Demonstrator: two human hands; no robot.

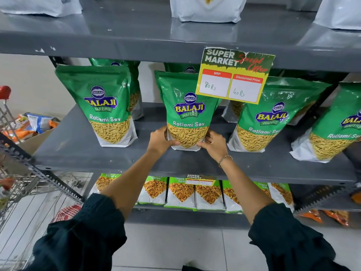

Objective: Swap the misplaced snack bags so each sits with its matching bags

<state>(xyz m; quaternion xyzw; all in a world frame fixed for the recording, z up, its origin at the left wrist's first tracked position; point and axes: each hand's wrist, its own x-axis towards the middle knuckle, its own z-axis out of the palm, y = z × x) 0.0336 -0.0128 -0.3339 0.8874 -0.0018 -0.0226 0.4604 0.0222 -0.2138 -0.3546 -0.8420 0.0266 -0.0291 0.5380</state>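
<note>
A green Ratlami Sev bag [187, 114] stands upright in the middle of the grey middle shelf [82, 151]. My left hand [161, 140] grips its lower left corner and my right hand [214, 143] grips its lower right corner. More Ratlami Sev bags stand to its left [109, 106] and right [261, 122], with others behind. On the shelf below stands a row of green and white Chana Garam bags [180, 192]. White bags [207, 8] sit on the top shelf.
A yellow price tag [233, 77] hangs from the upper shelf edge, partly covering the held bag's top right. A metal shopping cart [17, 188] stands at the left. A cardboard box with mixed snack packets [37, 124] sits behind it. Orange packets [336, 217] lie at lower right.
</note>
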